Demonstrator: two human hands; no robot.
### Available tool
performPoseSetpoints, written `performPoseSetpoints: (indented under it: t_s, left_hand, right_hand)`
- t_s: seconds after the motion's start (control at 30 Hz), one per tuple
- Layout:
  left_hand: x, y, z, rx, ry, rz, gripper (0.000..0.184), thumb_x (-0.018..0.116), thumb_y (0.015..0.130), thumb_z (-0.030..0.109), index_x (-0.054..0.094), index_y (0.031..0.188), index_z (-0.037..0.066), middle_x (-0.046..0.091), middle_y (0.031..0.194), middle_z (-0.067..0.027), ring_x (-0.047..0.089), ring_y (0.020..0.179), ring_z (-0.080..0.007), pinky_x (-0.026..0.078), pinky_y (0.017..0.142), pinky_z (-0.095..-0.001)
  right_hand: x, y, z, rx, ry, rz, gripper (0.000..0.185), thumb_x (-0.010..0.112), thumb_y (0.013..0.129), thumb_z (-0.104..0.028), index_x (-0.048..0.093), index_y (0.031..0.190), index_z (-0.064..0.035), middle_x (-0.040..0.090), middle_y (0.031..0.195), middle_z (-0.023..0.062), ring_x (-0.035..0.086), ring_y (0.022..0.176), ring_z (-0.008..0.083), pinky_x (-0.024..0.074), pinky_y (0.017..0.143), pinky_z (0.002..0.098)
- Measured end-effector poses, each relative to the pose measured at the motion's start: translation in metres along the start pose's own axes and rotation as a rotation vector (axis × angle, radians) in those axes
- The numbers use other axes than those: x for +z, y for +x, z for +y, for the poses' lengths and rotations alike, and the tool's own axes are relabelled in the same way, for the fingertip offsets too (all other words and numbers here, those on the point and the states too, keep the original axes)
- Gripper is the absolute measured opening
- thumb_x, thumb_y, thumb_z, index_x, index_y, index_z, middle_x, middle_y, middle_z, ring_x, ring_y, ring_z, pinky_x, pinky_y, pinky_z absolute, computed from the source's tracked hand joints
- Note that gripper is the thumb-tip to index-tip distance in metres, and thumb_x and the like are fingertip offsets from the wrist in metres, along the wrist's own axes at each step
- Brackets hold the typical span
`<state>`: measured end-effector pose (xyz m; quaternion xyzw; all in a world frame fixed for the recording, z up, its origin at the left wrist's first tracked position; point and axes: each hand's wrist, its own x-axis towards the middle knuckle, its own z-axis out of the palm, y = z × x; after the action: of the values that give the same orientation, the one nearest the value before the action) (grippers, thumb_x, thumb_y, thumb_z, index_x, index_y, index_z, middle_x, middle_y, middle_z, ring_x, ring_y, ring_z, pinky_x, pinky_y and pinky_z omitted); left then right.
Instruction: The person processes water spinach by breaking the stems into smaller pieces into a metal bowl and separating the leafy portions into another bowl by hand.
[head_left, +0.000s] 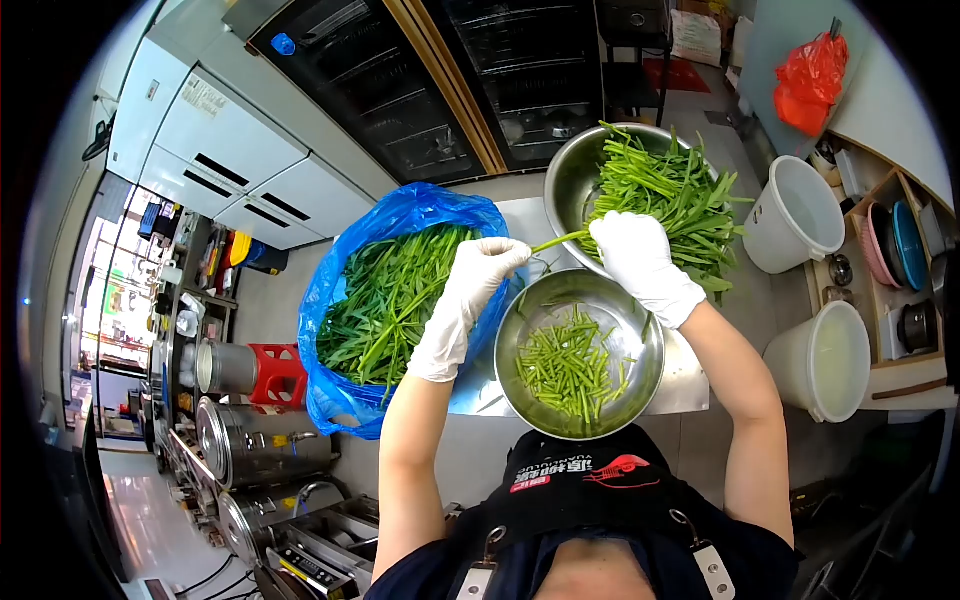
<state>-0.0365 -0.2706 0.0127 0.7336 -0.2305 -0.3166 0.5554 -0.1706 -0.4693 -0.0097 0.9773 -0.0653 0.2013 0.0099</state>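
- Head view: green stalk (562, 241) at upper centre of frame, stretched between both hands, roughly level, right end slightly higher.
- Left hand (488, 268), white glove, centre of frame: thumb and fingers pinched together on the stalk's left end.
- Right hand (638, 256), white glove, right of centre: fingers curled closed around the stalk's other end; exact fingertip contact hidden.
- Small steel bowl (508, 362) just below the hands, mid-frame; short cut stalk pieces (570, 368) heaped on its bottom, a few strays toward the right wall.
- Large steel bowl (562, 185) at upper right of centre, behind right hand; piled with leafy greens (668, 185), some hanging over the right rim.
- Blue plastic bag (322, 290) left of centre, mouth open, full of long leafy stems (385, 300); left wrist and forearm cross its right side.
- Metal tabletop (688, 388) under the small bowl, edges showing around it.
- Black apron (560, 455) at bottom centre, red and white print on front.
- Two white buckets on the right side: upper bucket (790, 225), lower bucket (825, 365).
- Red plastic bag (808, 85) hanging at upper right.
- Red stool (278, 373) at left, beside the blue bag; large metal pots (265, 450) at lower left.
- White fridge (225, 155) upper left; dark glass-door cabinet (365, 80) top centre.
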Motion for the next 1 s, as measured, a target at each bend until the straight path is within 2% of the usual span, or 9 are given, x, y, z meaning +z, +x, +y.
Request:
performPoseSetpoints:
  t_s: [0.3,0.43,0.5,0.63,0.7,0.8,0.83,0.9,1.0]
  left_hand:
    - [-0.007,0.025,-0.036,0.013,0.021,0.218,0.016,0.074,0.081,0.017,0.068,0.076,0.003,0.062,0.069,0.0005,0.049,0.058,-0.0053,0.041,0.057,-0.0205]
    - [0.004,0.041,-0.051,-0.032,0.773,0.278,0.014,0.072,0.08,0.018,0.07,0.077,0.004,0.067,0.07,-0.0084,0.06,0.059,-0.0169,0.048,0.061,-0.0314]
    - [-0.003,0.062,-0.097,0.127,0.778,0.271,0.011,0.069,0.081,0.016,0.072,0.082,0.005,0.067,0.074,-0.0104,0.063,0.064,-0.0221,0.049,0.064,-0.0339]
    - [0.008,0.045,-0.082,0.423,0.913,0.394,0.012,0.061,0.085,0.011,0.073,0.087,0.008,0.065,0.081,-0.0113,0.064,0.075,-0.0291,0.05,0.068,-0.0364]
    - [0.011,0.03,-0.077,0.704,1.14,0.207,0.012,0.06,0.081,0.01,0.07,0.087,0.009,0.06,0.082,-0.0094,0.061,0.081,-0.028,0.048,0.068,-0.0374]
    - [0.016,0.029,-0.114,0.762,1.442,-0.21,0.016,0.06,0.077,0.016,0.068,0.089,0.011,0.058,0.098,-0.0071,0.054,0.097,-0.0253,0.043,0.077,-0.0354]
    - [0.013,0.028,-0.124,0.939,1.449,-0.152,0.013,0.06,0.077,0.016,0.067,0.087,0.012,0.056,0.097,-0.0092,0.052,0.097,-0.0253,0.042,0.079,-0.0374]
    - [0.008,0.032,-0.14,1.013,1.552,-0.153,0.01,0.06,0.076,0.016,0.066,0.082,0.011,0.055,0.099,-0.01,0.051,0.098,-0.0252,0.041,0.079,-0.0375]
    - [0.011,0.039,-0.152,0.764,1.624,-0.264,0.009,0.059,0.074,0.015,0.066,0.077,0.01,0.056,0.101,-0.0094,0.051,0.1,-0.0249,0.041,0.08,-0.0369]
  right_hand:
    - [0.005,-0.003,0.012,0.035,-0.046,0.045,0.011,0.055,0.083,-0.016,0.063,0.077,-0.0101,0.06,0.069,0.0086,0.063,0.064,0.0246,0.0504,0.057,0.0368]
    - [-0.009,-0.004,0.027,0.068,-0.044,0.092,0.008,0.055,0.083,-0.014,0.062,0.084,-0.0107,0.06,0.07,0.0084,0.063,0.065,0.0248,0.0495,0.057,0.0379]
    - [-0.017,-0.004,0.029,0.068,-0.037,0.115,0.007,0.055,0.083,-0.014,0.062,0.084,-0.0104,0.059,0.071,0.0081,0.062,0.065,0.0249,0.0493,0.057,0.0379]
    - [-0.02,-0.007,0.03,0.065,-0.04,0.12,0.007,0.056,0.082,-0.014,0.062,0.083,-0.01,0.059,0.071,0.0074,0.062,0.064,0.0243,0.0492,0.056,0.0379]
    - [-0.017,-0.008,0.03,0.067,-0.038,0.123,0.007,0.056,0.081,-0.014,0.062,0.083,-0.0101,0.059,0.071,0.0074,0.062,0.064,0.0239,0.0492,0.056,0.0378]
    - [-0.016,-0.007,0.027,0.084,-0.043,0.092,0.006,0.057,0.08,-0.013,0.062,0.081,-0.0099,0.06,0.07,0.0077,0.063,0.062,0.0235,0.0493,0.055,0.0375]
    - [-0.016,-0.006,0.026,0.093,-0.029,0.086,0.004,0.059,0.079,-0.013,0.06,0.081,-0.0098,0.058,0.07,0.0072,0.062,0.064,0.0237,0.0489,0.056,0.0374]
    - [-0.016,-0.007,0.025,0.11,0.0,0.07,0.008,0.063,0.076,-0.013,0.057,0.081,-0.0097,0.055,0.071,0.0063,0.06,0.068,0.0242,0.0481,0.059,0.0373]
    - [-0.015,-0.009,0.027,0.098,0.011,0.079,0.008,0.063,0.076,-0.013,0.057,0.081,-0.0096,0.055,0.071,0.0065,0.06,0.067,0.0244,0.0481,0.059,0.0372]
